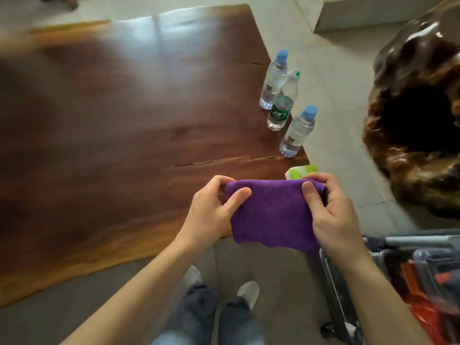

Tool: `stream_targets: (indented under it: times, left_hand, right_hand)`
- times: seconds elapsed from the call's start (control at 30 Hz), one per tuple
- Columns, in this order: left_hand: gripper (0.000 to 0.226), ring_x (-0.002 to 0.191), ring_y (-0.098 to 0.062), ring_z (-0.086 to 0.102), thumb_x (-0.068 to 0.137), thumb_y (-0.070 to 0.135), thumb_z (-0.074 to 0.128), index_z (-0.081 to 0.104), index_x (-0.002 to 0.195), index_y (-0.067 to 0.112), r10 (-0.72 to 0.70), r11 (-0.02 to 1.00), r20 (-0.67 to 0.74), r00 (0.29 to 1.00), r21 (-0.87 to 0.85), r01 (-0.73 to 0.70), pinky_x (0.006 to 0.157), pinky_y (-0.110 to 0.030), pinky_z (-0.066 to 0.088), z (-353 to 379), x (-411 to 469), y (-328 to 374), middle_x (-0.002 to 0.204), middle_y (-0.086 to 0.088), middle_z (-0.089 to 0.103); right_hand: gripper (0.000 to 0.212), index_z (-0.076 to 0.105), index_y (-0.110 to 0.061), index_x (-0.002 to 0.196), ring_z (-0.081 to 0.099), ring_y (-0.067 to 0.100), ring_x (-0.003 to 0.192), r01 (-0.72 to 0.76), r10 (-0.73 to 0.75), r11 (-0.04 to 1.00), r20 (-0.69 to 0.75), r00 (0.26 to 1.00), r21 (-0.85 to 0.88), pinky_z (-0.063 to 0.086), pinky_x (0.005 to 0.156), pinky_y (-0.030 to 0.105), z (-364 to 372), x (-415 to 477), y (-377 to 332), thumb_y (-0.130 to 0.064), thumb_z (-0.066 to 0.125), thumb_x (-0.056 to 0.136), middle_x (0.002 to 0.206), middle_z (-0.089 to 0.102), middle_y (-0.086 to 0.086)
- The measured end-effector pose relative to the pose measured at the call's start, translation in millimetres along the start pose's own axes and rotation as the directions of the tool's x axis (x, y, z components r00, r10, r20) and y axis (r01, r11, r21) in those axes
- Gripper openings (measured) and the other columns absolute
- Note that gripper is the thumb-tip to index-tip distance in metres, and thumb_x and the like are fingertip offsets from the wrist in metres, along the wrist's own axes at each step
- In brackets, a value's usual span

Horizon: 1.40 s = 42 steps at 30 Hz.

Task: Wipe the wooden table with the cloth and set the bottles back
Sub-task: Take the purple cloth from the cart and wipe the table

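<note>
A folded purple cloth (271, 215) hangs in the air above the near right corner of the dark wooden table (119, 125). My left hand (211, 215) pinches its left edge and my right hand (333, 215) pinches its right edge. Three clear plastic water bottles stand upright in a row along the table's right edge: a blue-capped bottle (273, 80) farthest, a green-labelled bottle (282, 105) in the middle, and a second blue-capped bottle (297, 131) nearest me.
A green and white packet (301, 171) shows just beyond the cloth by the table corner. A large carved dark wood stump (418, 115) stands on the tiled floor at right. A metal cart (398, 282) with orange items is at lower right.
</note>
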<state>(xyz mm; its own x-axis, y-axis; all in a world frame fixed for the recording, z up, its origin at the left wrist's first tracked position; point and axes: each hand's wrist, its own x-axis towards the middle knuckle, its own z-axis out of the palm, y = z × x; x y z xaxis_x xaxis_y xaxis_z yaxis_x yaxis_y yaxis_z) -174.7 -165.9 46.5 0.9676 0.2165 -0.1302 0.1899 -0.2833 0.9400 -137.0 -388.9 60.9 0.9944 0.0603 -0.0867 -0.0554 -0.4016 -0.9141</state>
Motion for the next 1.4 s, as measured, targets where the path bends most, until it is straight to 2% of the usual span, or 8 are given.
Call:
stream_targets:
  times: [0.17,0.33,0.6,0.87,1.0,1.13,1.3,1.4]
  left_hand:
    - [0.027,0.092,-0.015,0.073,0.081,0.041,0.072,0.070,0.103,0.025,-0.223,0.970,0.071,0.972,-0.082,0.228,0.083,-0.045,0.060,-22,-16,-74,0.096,0.007,0.078]
    - [0.007,0.067,-0.009,0.058,0.099,0.033,0.058,0.059,0.093,0.029,-0.267,0.964,0.036,0.963,-0.001,0.268,0.061,-0.029,0.047,-28,-22,-127,0.079,0.011,0.068]
    - [0.013,0.089,-0.005,0.067,0.102,0.034,0.050,0.054,0.114,0.031,-0.284,0.955,-0.072,0.956,0.067,0.289,0.076,-0.028,0.056,-8,18,-169,0.098,0.012,0.072]
    - [0.045,0.110,-0.006,0.063,0.098,0.029,0.061,0.048,0.141,0.025,-0.188,0.977,-0.085,0.979,0.082,0.195,0.094,-0.031,0.057,-14,46,-174,0.127,0.007,0.064]
    - [0.045,0.117,-0.007,0.058,0.096,0.024,0.064,0.052,0.139,0.018,-0.049,0.947,-0.198,0.979,0.303,0.108,0.101,-0.028,0.051,-63,28,-194,0.131,0.003,0.061]
    - [0.042,0.126,-0.013,0.051,0.095,0.024,0.063,0.057,0.135,0.012,-0.010,0.845,-0.365,0.931,0.495,0.203,0.109,-0.017,0.034,-136,2,-231,0.135,-0.004,0.059]
    - [0.050,0.144,-0.027,0.037,0.094,0.028,0.063,0.054,0.139,0.008,-0.128,0.670,-0.404,0.906,0.638,0.380,0.117,-0.045,0.032,-192,-29,-271,0.151,-0.010,0.046]
    - [0.054,0.149,-0.028,0.029,0.095,0.031,0.062,0.052,0.143,0.009,-0.164,0.653,-0.365,0.917,0.656,0.378,0.119,-0.047,0.029,-198,-36,-281,0.158,-0.011,0.038]
  right_hand:
    - [0.021,0.062,-0.040,0.106,0.065,0.009,0.099,-0.176,0.171,0.984,0.119,0.978,0.038,0.055,0.091,0.043,66,7,47,-0.053,0.056,0.090,0.103,0.069,-0.014]
    - [0.040,0.055,-0.041,0.110,0.065,0.018,0.105,-0.357,0.365,0.930,0.300,0.882,-0.081,0.056,0.094,0.054,107,11,77,-0.035,0.070,0.074,0.113,0.065,-0.003]
    - [0.048,0.050,-0.027,0.137,0.056,0.010,0.108,-0.095,0.142,0.939,0.120,0.983,-0.330,0.043,0.088,0.020,152,48,111,-0.020,0.069,0.093,0.119,0.059,-0.008]
    - [0.061,0.040,-0.014,0.150,0.042,0.025,0.138,0.060,-0.050,0.881,0.033,0.998,-0.470,0.037,0.114,0.039,191,74,126,-0.023,0.066,0.095,0.151,0.042,0.013]
    - [0.066,0.039,-0.021,0.152,0.023,0.036,0.151,0.206,-0.161,0.739,0.129,0.979,-0.641,0.024,0.119,0.056,211,60,135,-0.048,0.055,0.094,0.161,0.027,0.019]
    - [0.071,0.033,-0.027,0.156,0.010,0.035,0.155,0.215,-0.095,0.675,0.207,0.974,-0.706,0.010,0.123,0.061,239,47,142,-0.063,0.039,0.095,0.167,0.017,0.015]
    - [0.072,0.037,-0.027,0.155,0.015,0.038,0.153,0.183,-0.089,0.605,0.162,0.983,-0.775,0.015,0.120,0.064,273,38,138,-0.065,0.035,0.094,0.166,0.020,0.018]
    - [0.072,0.036,-0.026,0.155,0.017,0.039,0.152,0.208,-0.096,0.586,0.188,0.977,-0.783,0.018,0.118,0.063,299,34,128,-0.066,0.032,0.095,0.166,0.022,0.018]
